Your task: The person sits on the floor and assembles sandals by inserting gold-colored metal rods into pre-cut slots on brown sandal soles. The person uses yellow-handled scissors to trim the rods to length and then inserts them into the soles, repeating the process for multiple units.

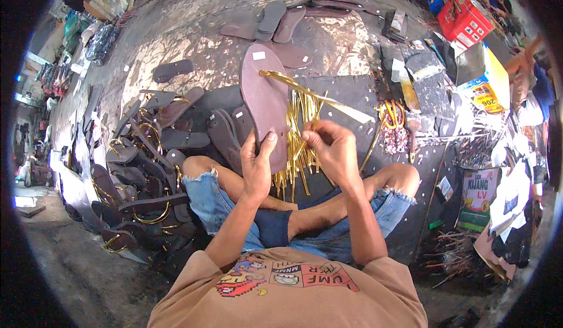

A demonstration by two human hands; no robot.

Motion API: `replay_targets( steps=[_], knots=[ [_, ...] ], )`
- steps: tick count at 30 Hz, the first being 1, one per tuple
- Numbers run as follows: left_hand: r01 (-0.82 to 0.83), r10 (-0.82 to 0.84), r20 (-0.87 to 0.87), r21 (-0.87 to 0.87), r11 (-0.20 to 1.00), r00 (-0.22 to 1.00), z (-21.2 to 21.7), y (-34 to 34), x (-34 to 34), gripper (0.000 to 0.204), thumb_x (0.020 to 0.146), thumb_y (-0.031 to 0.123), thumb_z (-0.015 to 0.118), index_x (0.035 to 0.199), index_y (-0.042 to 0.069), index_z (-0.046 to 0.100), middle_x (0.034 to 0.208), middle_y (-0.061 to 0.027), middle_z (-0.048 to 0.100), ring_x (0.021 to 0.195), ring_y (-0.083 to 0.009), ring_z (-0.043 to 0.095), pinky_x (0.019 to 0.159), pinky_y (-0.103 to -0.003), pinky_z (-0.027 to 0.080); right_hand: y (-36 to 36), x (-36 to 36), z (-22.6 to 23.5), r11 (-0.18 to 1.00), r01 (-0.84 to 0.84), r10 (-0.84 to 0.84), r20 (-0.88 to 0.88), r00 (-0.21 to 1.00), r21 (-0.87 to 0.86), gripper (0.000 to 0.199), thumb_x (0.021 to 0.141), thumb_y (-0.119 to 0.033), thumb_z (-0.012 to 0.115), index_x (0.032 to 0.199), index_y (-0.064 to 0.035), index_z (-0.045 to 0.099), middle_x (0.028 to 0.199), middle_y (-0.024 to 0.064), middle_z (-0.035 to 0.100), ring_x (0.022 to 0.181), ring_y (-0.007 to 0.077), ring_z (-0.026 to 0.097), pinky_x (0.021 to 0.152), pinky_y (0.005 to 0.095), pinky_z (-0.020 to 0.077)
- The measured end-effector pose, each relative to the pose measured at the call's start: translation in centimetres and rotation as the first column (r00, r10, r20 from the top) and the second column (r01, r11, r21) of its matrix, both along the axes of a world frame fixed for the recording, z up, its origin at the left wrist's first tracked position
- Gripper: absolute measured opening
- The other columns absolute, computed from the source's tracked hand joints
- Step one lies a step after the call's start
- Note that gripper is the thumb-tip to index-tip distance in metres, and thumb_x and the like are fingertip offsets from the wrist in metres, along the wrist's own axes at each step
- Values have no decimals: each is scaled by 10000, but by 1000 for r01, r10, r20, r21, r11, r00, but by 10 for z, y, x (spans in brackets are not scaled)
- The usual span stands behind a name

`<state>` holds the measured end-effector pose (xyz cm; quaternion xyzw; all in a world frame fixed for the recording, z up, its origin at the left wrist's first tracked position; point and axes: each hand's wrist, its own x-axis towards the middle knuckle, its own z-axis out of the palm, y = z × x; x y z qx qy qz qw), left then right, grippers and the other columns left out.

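My left hand (258,167) grips the heel end of a brown sandal sole (261,93), its thumb on the upper face. The sole stands tilted up, toe end away from me, with a small white sticker near the toe. A shiny gold strap (316,95) comes out of a hole near the toe and stretches to the right. Just right of the sole, my right hand (334,149) has its thumb and fingers pinched together; what they hold, if anything, I cannot make out. Beneath the hands lies a bundle of loose gold strips (302,114).
Sandals with gold straps (146,170) are heaped at the left. Loose soles (272,20) lie farther off, others (223,131) by my left knee. At the right are a brush (412,137), a red box (463,17), a yellow-blue carton (487,79) and a green-white tin (476,196).
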<state>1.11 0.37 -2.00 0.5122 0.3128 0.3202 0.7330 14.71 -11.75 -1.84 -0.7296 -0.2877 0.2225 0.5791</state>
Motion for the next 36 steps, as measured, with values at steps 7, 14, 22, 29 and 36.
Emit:
replay_targets(
  steps=[7, 14, 22, 29, 36],
  knots=[
    [-35, 52, 90, -181, 983, 995, -3, -12, 2, 379, 1085, 160, 652, 1444, 50, 602, 1319, -42, 656, 1189, -149, 620, 1056, -344, 509, 24, -23, -10, 963, 211, -219, 27, 975, 167, 251, 949, -54, 811, 1165, 21, 708, 975, 148, 813, 862, 168, 785, 680, 345, 610],
    [-67, 74, 60, -103, 992, 995, -13, -15, 3, 419, 1079, 167, 666, 1473, 56, 580, 1354, -50, 641, 1230, -174, 617, 1079, -358, 504, 17, -27, -1, 975, 205, -219, 224, 950, 84, 344, 900, -60, 836, 1195, -17, 665, 1007, 173, 794, 882, 282, 805, 751, 382, 620],
    [-53, 52, 55, 18, 998, 997, -2, -27, 11, 351, 1109, 186, 632, 1404, -1, 600, 1279, -58, 667, 1148, -138, 597, 1020, -322, 493, 27, -38, -5, 925, 318, -377, 404, 833, 207, 301, 865, -16, 858, 1068, -11, 636, 934, 113, 782, 857, 174, 799, 766, 318, 621],
    [-28, 25, 46, 53, 998, 999, -14, -21, 12, 307, 1128, 188, 596, 1359, -15, 612, 1219, -61, 675, 1101, -126, 602, 980, -319, 508, 23, -30, 4, 975, 197, -203, 59, 977, 99, 232, 920, -18, 823, 1088, 15, 667, 904, 66, 776, 837, 125, 761, 759, 299, 617],
    [27, -17, 70, -144, 989, 997, -22, -10, 4, 334, 1107, 179, 612, 1407, 32, 604, 1252, -56, 689, 1125, -136, 650, 995, -325, 533, 14, -18, 0, 993, 100, -101, -15, 995, -62, 193, 919, -165, 866, 937, 17, 802, 836, 77, 797, 762, 156, 731, 705, 337, 587]
  ],
)
